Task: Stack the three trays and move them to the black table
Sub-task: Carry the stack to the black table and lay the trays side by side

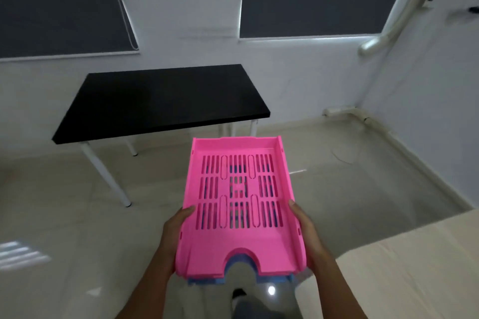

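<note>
A pink slotted tray tops a stack held in the air in front of me. A blue tray peeks out under its near edge; any third tray is hidden. My left hand grips the stack's left side and my right hand grips its right side. The black table with white legs stands against the far wall, ahead and to the left of the stack, with nothing on it.
A beige surface fills the lower right corner beside my right arm. Tiled floor lies between me and the table. A white pipe runs along the wall base at right. My legs show below the stack.
</note>
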